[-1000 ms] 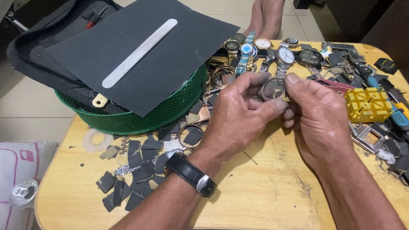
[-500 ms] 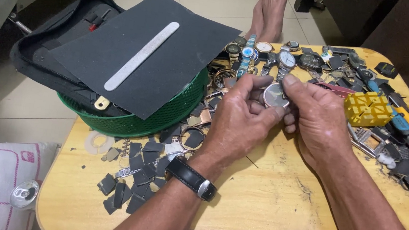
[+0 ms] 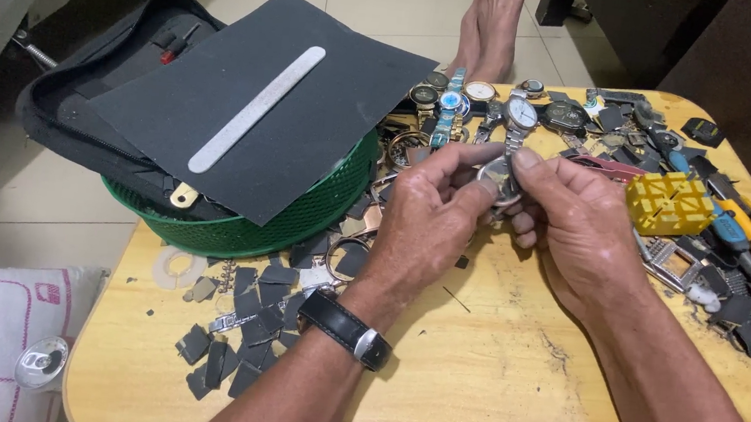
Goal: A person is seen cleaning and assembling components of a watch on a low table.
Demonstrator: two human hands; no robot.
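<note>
Two hands, the left hand and right hand, share one round watch. One green basket, one black sheet, one metal strip, one black zip case, one yellow block, one can. Loose watches and strap pieces: too many to count.

I'm seeing a shiny metal watch case, a worn, scratched wooden table, a matt black sandpaper sheet, a green plastic mesh basket, and a glossy yellow plastic block.
</note>
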